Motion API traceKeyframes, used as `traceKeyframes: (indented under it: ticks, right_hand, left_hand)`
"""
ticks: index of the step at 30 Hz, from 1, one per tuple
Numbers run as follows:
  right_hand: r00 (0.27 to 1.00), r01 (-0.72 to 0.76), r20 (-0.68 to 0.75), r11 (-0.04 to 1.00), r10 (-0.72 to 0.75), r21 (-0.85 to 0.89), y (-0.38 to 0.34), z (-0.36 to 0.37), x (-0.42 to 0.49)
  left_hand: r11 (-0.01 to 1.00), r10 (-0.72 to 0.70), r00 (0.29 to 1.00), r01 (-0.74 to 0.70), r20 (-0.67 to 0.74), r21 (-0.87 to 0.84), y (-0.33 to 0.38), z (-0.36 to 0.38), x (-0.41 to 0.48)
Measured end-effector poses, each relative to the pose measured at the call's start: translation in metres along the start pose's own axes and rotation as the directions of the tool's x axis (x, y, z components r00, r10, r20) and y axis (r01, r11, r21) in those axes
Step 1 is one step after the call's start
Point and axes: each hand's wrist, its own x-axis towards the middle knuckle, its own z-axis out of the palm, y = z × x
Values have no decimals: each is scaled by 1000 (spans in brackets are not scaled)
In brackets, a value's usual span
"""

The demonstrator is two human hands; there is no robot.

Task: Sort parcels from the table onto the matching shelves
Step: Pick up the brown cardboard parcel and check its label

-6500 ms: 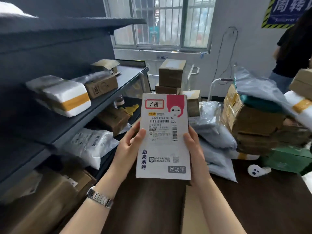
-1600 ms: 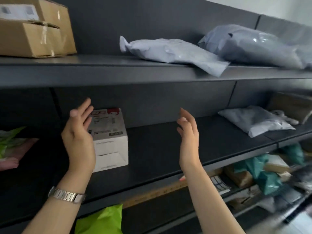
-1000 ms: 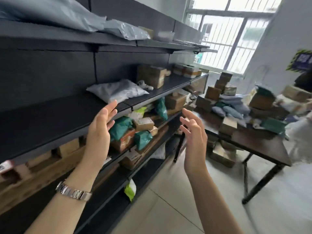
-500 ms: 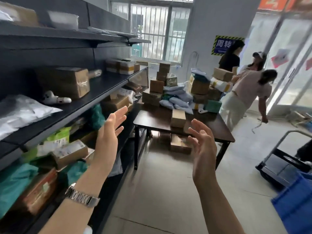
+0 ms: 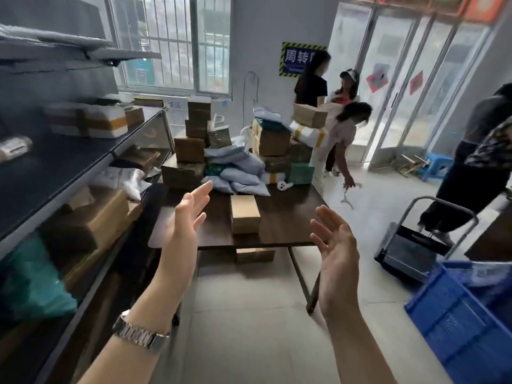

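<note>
1. One small cardboard box (image 5: pixel 245 217) stands alone near the dark worktop's (image 5: pixel 279 225) front edge; behind it is a heap of parcels (image 5: pixel 243 153), too jumbled to count.
2. Left hand (image 5: pixel 186 214) and right hand (image 5: pixel 336 250): each grip spread, empty, touching nothing.
3. Shelves (image 5: pixel 69 173) line the left; a blue crate (image 5: pixel 468 317) sits right.

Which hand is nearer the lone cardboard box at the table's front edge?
Left. The left hand hovers open just left of the cardboard box, at about its height in the picture. The right hand is open too, farther off to the box's right and lower.
</note>
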Motion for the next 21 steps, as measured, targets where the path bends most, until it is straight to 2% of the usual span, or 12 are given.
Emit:
traceKeyframes:
  ticks: [4,11,21]
  right_hand:
    - [998,-54,-9,999,54,0,41,-1,66]
    - [993,-109,40,994,108,10,109,-1,198]
    - [981,-149,126,989,150,-20,178,49,346]
  left_hand:
    - [997,-57,998,56,-7,-47,-44,27,63]
    - [995,-98,991,97,-92,-22,-121,72,165]
    - [982,-182,966,171,-181,-74,-187,100,304]
